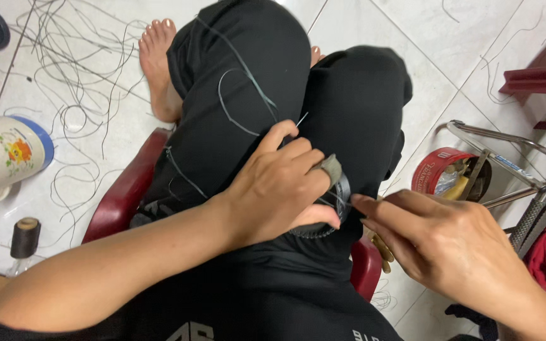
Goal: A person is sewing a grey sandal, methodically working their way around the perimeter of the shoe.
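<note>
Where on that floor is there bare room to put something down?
Bare white floor tile lies beyond the knees, bordered by the dark red plastic furniture and the round red tin. The left side is crowded: loose grey thread tangle, flowered jug, dark thread spool.

1. You are in a home used as a small hand-sewing workplace, seated low on a red plastic stool [121,196] with bare feet on the floor.
2. The floor [412,38] is pale glazed tile, the kind laid in a house, not a factory.
3. Loose cut threads [71,95] lie scattered all over the tiles to your left, a sign of steady stitching work done here.
4. A dark thread spool [25,237] stands near a flowered household jug [7,155].
5. To your right, a red round tin [440,173] holds small tools, beside a metal frame [507,139] and dark red plastic furniture [541,79].
</note>
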